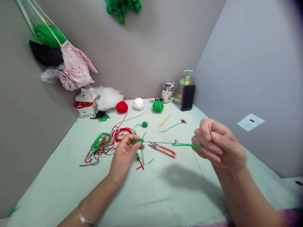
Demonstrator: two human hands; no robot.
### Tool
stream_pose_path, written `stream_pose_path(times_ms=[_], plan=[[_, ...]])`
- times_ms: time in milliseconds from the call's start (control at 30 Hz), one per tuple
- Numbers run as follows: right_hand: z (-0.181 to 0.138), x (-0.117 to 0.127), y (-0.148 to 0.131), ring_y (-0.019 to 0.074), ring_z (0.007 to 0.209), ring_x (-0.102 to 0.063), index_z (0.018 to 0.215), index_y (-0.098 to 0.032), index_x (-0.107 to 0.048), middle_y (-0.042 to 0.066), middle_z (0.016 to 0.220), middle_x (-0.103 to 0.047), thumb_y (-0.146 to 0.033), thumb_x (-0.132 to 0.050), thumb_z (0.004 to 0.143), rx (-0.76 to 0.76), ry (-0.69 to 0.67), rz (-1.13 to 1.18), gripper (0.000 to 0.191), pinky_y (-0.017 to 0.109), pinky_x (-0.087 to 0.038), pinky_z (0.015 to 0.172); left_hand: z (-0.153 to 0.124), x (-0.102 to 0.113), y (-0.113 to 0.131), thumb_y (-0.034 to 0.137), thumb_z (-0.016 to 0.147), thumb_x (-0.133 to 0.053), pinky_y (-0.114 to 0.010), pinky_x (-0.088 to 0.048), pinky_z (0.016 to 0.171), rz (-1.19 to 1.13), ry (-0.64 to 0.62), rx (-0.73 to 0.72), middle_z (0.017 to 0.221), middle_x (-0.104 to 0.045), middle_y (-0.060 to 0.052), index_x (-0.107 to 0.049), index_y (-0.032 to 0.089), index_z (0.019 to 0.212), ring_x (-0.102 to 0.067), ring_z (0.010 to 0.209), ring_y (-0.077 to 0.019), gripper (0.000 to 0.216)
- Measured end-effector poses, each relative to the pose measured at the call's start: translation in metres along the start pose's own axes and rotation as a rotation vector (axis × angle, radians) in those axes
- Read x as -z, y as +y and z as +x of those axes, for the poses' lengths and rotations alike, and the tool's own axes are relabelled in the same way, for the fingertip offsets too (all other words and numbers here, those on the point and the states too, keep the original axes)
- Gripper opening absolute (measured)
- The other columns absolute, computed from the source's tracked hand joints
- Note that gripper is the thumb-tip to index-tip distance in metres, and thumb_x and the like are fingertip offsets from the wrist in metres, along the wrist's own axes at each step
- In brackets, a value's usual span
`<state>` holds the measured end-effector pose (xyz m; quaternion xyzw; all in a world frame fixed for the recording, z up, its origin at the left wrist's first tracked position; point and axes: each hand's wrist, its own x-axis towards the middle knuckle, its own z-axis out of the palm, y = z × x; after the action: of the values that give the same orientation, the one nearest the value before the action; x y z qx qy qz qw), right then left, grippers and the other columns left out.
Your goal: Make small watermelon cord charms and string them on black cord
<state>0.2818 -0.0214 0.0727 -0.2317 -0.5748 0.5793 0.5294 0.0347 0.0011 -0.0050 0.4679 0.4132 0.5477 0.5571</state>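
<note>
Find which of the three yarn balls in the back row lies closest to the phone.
The green ball, at the row's right end; the white ball is in the middle and the red ball at the left, farther from the phone.

On my feed I see two arms, both uncovered from the wrist up to where the view cuts them off. The left grip [123, 154] is bare. Round the left forearm, above the desk's near edge, sits a thin bangle [83, 218]: silver in tone, smooth, with a bright glint along its rim. The right grip [219, 146] is bare as well. Low by the desk's near right corner, at the right upper arm, a strip of purple sleeve [290, 217] shows, soft-looking and blurred; its cut and pattern I cannot make out from here.
</note>
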Motion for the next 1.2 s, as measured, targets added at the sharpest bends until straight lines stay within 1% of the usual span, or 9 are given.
stream_pose_path(times_ms=[133,200,300,433,567,767,933,1067,1200], plan=[[0.001,0.003,0.001,0.0037,0.031,-0.011,0.079,-0.025,-0.059,-0.011,0.047,-0.020,-0.038,-0.065,0.091,0.011,-0.007,0.010,0.019,0.020,-0.013,0.030,-0.001,0.001,-0.002,0.029,0.080,-0.074,-0.022,-0.047,0.072,0.042,0.000,0.000,0.081,-0.061,0.002,-0.064,0.019,0.088,-0.059,0.074,-0.0113,0.015],[0.003,0.004,0.005,0.0051,0.033,-0.016,0.091,-0.025,-0.061,-0.011,0.048,-0.022,-0.037,-0.063,0.093,-0.012,0.029,-0.062,0.012,0.020,-0.018,0.032,-0.001,0.001,-0.002,0.028,0.081,-0.073,-0.022,-0.046,0.071,0.060,-0.006,0.002,0.081,-0.061,0.002,-0.065,0.020,0.089,-0.057,0.074,-0.0111,0.014],[0.007,0.001,0.017,0.0085,0.043,-0.036,0.113,-0.024,-0.061,-0.008,0.053,-0.038,-0.030,-0.054,0.098,-0.066,0.079,-0.337,0.018,0.021,-0.033,0.043,-0.002,-0.002,0.001,0.027,0.081,-0.073,-0.022,-0.046,0.069,0.048,-0.015,0.015,0.082,-0.061,0.002,-0.065,0.020,0.092,-0.057,0.071,-0.0107,0.015],[0.008,-0.015,0.041,0.0110,0.062,-0.052,0.106,-0.020,-0.068,-0.001,0.069,-0.055,-0.018,-0.043,0.099,0.012,0.015,-0.814,0.026,0.024,-0.043,0.060,-0.007,-0.007,0.004,0.025,0.079,-0.074,-0.022,-0.047,0.069,0.022,-0.022,0.019,0.082,-0.059,0.003,-0.061,0.020,0.090,-0.057,0.071,-0.0102,0.017],[0.006,-0.028,0.061,0.0112,0.068,-0.055,0.110,-0.018,-0.069,0.002,0.079,-0.059,-0.008,-0.041,0.097,0.113,-0.074,-1.034,0.032,0.023,-0.043,0.063,-0.011,-0.010,0.003,0.025,0.078,-0.074,-0.021,-0.047,0.070,0.029,-0.053,0.001,0.081,-0.058,0.003,-0.058,0.020,0.086,-0.057,0.076,-0.0109,0.018],[0.004,-0.029,0.070,0.0098,0.059,-0.047,0.113,-0.018,-0.067,0.000,0.073,-0.054,-0.005,-0.040,0.097,0.293,-0.129,-1.152,0.034,0.020,-0.037,0.055,-0.011,-0.010,-0.001,0.025,0.074,-0.077,-0.023,-0.050,0.068,-0.023,-0.094,0.040,0.084,-0.059,0.001,-0.055,0.020,0.085,-0.058,0.075,-0.0123,0.026],[0.003,-0.028,0.068,0.0106,0.061,-0.051,0.116,-0.020,-0.066,0.000,0.076,-0.056,-0.007,-0.041,0.097,0.258,-0.141,-1.203,0.034,0.021,-0.038,0.056,-0.012,-0.011,-0.003,0.023,0.076,-0.076,-0.024,-0.051,0.068,-0.058,-0.150,0.049,0.084,-0.060,0.003,-0.055,0.021,0.091,-0.060,0.070,-0.0109,0.027],[0.004,-0.029,0.066,0.0107,0.063,-0.053,0.109,-0.017,-0.068,0.002,0.079,-0.060,-0.008,-0.041,0.098,0.239,-0.164,-1.179,0.030,0.021,-0.038,0.058,-0.016,-0.013,-0.007,0.020,0.081,-0.072,-0.024,-0.052,0.072,-0.051,-0.179,0.008,0.092,-0.060,0.002,-0.055,0.024,0.106,-0.061,0.078,-0.0117,0.030],[0.004,-0.031,0.064,0.0107,0.066,-0.055,0.107,-0.016,-0.069,0.002,0.081,-0.063,-0.008,-0.042,0.098,0.177,-0.172,-1.098,0.030,0.022,-0.041,0.062,-0.019,-0.013,-0.008,0.020,0.086,-0.067,-0.024,-0.050,0.076,0.046,-0.188,-0.076,0.094,-0.061,0.000,-0.059,0.023,0.100,-0.060,0.085,-0.0130,0.016]])
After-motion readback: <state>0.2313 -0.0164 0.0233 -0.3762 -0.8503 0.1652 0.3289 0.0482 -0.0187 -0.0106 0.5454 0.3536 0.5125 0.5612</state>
